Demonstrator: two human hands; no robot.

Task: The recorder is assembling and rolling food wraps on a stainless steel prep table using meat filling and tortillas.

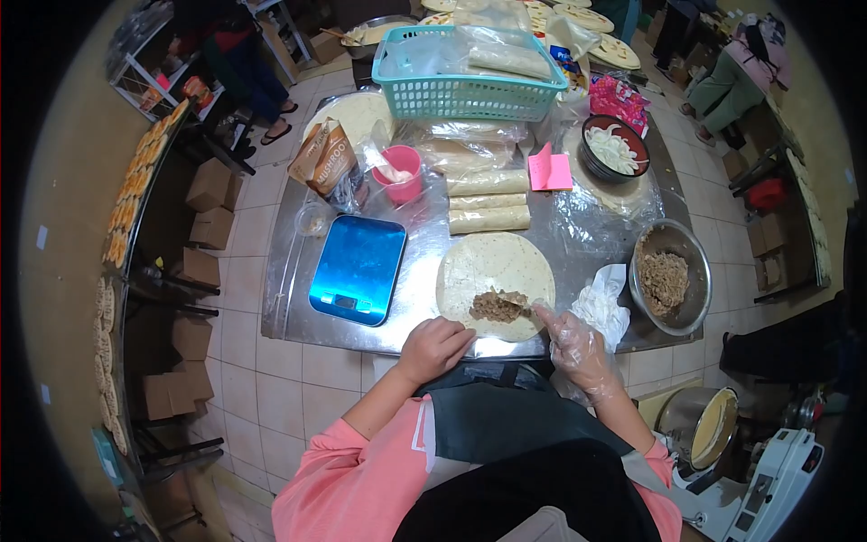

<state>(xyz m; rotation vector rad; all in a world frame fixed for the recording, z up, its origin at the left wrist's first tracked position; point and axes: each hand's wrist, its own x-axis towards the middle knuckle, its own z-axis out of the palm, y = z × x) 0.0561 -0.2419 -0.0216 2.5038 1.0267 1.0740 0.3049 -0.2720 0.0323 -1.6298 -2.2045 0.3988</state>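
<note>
Before me on the metal table lies a flat round tortilla (484,264) with a mound of brown minced filling (498,308) near its front edge. My bare left hand (437,345) rests at the tortilla's front left edge, fingers together and holding nothing visible. My right hand (579,342), in a clear plastic glove, reaches over the right edge with its index finger at the filling. Whether it grips a small utensil there is unclear. Just beyond the tortilla lie several rolled wraps (489,218). To the right stands a steel bowl (704,291) of minced filling (665,279).
A blue kitchen scale (359,267) sits left, near a mushroom pouch (328,162) and a pink cup (406,190). Crumpled white tissue (601,305) lies by my right hand. Behind are a teal basket (467,101), pink sticky notes (559,173) and a dark bowl (599,169) of white slices.
</note>
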